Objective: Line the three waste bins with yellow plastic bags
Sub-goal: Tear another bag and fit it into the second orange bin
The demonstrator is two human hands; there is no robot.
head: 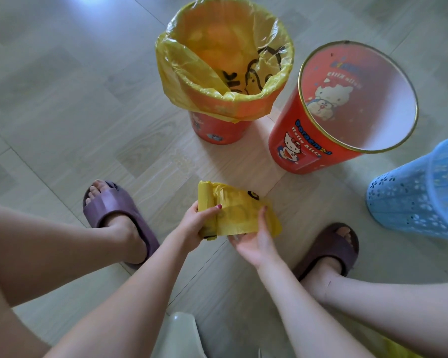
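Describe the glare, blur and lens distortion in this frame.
Head view: a soft glare patch on the floor at top left; wide-angle bending tilts the unlined red bin and blue bin outward; forearms at the bottom edge look soft; the bag roll is fairly sharp.

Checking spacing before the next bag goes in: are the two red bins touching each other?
Apart. The head view shows a strip of bare floor between the lined bin and the unlined red bin.
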